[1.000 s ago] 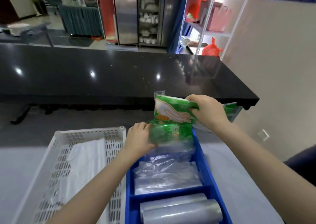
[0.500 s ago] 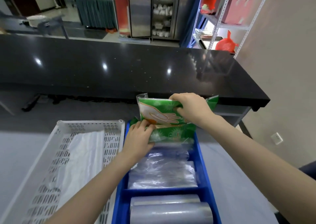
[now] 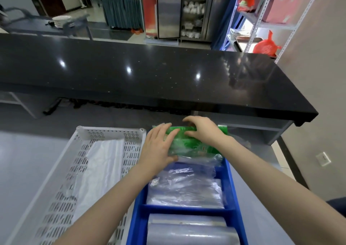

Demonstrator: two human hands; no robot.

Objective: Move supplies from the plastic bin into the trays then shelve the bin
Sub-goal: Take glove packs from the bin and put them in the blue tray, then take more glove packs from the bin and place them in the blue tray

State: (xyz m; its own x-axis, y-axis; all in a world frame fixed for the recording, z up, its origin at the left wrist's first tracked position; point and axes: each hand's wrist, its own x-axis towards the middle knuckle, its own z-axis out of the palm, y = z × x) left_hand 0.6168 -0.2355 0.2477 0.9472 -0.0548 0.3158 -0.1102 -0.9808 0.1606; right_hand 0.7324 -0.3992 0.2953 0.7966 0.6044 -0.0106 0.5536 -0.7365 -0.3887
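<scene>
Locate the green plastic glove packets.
Head view, centre: green plastic glove packets at the far end of the blue divided tray, under left hand and right hand, just right of the white perforated basket.

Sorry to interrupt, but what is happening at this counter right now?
A person holds green packets at the far end of the blue tray. The left hand lies flat on them; the right hand grips their far edge. Clear bags and a roll fill the nearer compartments. The white basket beside it holds white sheets.
</scene>
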